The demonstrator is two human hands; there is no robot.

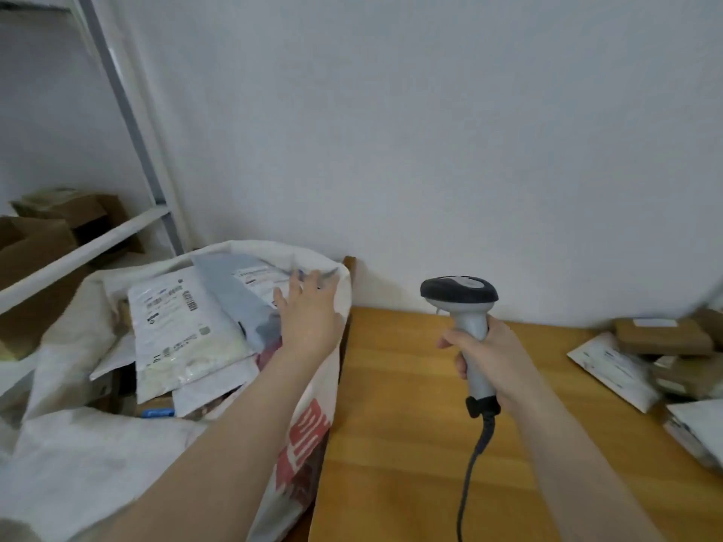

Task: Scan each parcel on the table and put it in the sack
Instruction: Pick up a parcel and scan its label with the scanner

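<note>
Lying atop the sack (313, 424) left of centre, the grey parcel (231, 295) ran its long axis from upper left to lower right, already bagged. The left hand (311, 311) hung over it, fingers (297, 283) straight, spread and holding nothing; whether they touched it was unclear. The right hand (489, 357) gripped the scanner (459, 291) upright with its head facing left, probably ready for the parcels (614, 369) on the worktop (410, 424) at the right edge.

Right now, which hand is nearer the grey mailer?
Left. The left hand is at the grey mailer over the sack; the right hand holds the scanner over the table.
</note>
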